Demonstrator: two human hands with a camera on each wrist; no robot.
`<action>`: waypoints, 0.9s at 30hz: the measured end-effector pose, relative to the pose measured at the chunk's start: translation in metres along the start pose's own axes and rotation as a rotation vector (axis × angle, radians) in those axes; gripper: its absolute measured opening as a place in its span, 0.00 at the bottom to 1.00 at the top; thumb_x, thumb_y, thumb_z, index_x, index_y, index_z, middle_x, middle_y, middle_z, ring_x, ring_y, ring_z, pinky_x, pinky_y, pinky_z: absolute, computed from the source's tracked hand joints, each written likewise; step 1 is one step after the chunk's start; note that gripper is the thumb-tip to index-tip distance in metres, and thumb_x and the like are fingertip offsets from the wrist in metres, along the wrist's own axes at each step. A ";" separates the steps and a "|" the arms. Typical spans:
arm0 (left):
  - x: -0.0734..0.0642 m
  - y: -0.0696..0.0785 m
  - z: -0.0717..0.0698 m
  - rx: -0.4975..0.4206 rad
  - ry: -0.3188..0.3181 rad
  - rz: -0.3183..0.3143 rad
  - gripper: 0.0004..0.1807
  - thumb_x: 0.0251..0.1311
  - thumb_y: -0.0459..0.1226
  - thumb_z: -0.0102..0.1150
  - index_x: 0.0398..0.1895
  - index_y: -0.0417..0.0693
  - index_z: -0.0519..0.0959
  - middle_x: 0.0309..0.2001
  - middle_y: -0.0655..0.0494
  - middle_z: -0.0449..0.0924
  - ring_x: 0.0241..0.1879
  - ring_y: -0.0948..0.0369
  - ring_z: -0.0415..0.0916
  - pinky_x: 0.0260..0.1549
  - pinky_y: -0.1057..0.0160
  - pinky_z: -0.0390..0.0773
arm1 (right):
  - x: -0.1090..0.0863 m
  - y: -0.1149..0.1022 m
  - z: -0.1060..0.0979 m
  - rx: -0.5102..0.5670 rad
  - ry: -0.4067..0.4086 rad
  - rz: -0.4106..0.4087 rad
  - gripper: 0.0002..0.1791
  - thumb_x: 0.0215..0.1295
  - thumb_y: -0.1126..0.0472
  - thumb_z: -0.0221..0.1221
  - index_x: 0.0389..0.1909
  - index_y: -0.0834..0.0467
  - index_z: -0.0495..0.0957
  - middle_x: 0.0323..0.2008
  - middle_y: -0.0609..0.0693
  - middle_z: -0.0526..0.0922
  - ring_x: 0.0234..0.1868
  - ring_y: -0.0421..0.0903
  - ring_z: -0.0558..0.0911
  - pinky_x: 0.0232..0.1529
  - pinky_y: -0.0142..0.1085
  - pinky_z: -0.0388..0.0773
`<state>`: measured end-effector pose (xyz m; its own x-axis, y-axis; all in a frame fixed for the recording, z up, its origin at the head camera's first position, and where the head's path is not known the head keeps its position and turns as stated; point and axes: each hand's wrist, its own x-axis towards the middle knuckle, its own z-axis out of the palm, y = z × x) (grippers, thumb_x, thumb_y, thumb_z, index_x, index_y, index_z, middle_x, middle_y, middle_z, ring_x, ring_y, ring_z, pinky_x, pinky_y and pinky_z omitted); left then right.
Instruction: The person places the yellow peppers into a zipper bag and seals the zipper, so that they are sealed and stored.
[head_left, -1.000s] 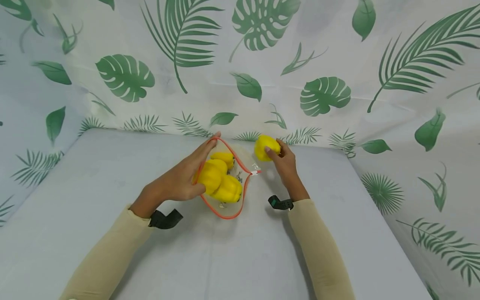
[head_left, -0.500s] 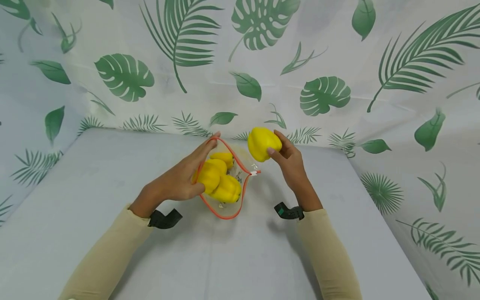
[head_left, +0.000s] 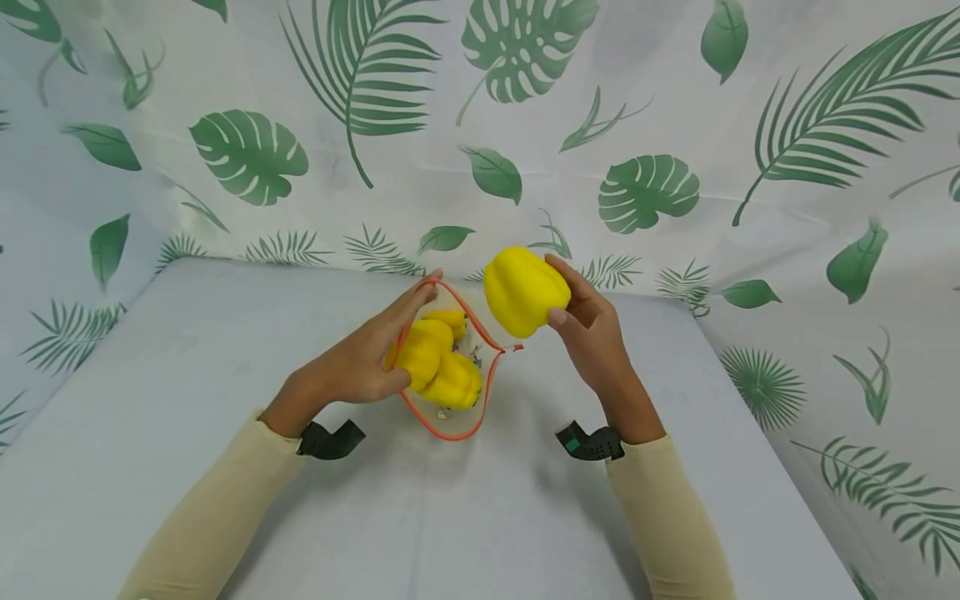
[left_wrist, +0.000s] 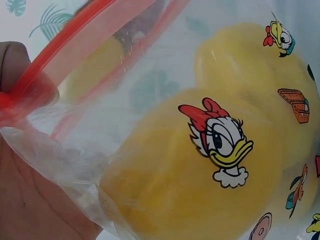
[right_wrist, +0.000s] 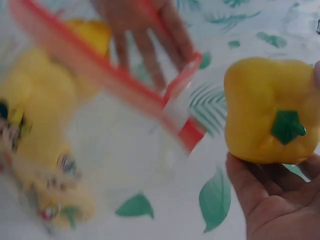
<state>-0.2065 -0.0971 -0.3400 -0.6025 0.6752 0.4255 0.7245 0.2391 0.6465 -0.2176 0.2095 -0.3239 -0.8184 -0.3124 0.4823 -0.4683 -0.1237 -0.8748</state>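
So I had the left hand (head_left: pixel 371 358) gripping the bag (head_left: pixel 453 437) (spreading its mouth, I figured), yellow peppers (head_left: pixel 454 382) inside, while the right hand (head_left: pixel 596 342) clamped another pepper (head_left: pixel 523 292) just right of it.

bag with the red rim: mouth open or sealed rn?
Open. In the head view, its red rim spreads into a wide loop, the left hand holds one side, and yellow peppers show through the mouth.
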 end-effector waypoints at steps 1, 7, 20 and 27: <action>0.000 0.000 0.000 0.002 0.000 0.003 0.57 0.41 0.23 0.47 0.78 0.46 0.34 0.78 0.58 0.31 0.74 0.58 0.44 0.69 0.52 0.46 | -0.001 -0.003 0.002 0.041 -0.024 -0.004 0.35 0.67 0.57 0.57 0.73 0.60 0.59 0.64 0.60 0.67 0.54 0.54 0.72 0.56 0.36 0.74; 0.001 -0.001 0.000 0.007 0.000 0.010 0.58 0.40 0.23 0.48 0.78 0.46 0.34 0.78 0.60 0.31 0.74 0.58 0.44 0.70 0.53 0.45 | -0.006 -0.016 0.013 0.133 -0.162 -0.001 0.44 0.62 0.44 0.63 0.72 0.62 0.59 0.63 0.60 0.67 0.53 0.53 0.73 0.55 0.37 0.75; 0.001 -0.003 0.001 -0.020 -0.001 0.037 0.58 0.40 0.22 0.50 0.78 0.47 0.35 0.78 0.58 0.31 0.73 0.54 0.47 0.68 0.50 0.50 | -0.013 -0.013 0.037 0.116 -0.473 0.087 0.39 0.64 0.57 0.60 0.73 0.66 0.56 0.67 0.59 0.66 0.57 0.56 0.74 0.55 0.46 0.74; 0.001 -0.004 0.001 -0.028 -0.004 0.053 0.58 0.40 0.22 0.50 0.78 0.45 0.35 0.78 0.57 0.30 0.73 0.54 0.47 0.69 0.50 0.50 | -0.014 -0.006 0.043 0.079 -0.515 0.112 0.39 0.66 0.62 0.59 0.73 0.68 0.53 0.68 0.64 0.63 0.58 0.56 0.74 0.57 0.46 0.73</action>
<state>-0.2098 -0.0972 -0.3429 -0.5626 0.6891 0.4569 0.7453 0.1834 0.6410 -0.1890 0.1743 -0.3274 -0.5832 -0.7474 0.3183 -0.3446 -0.1273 -0.9301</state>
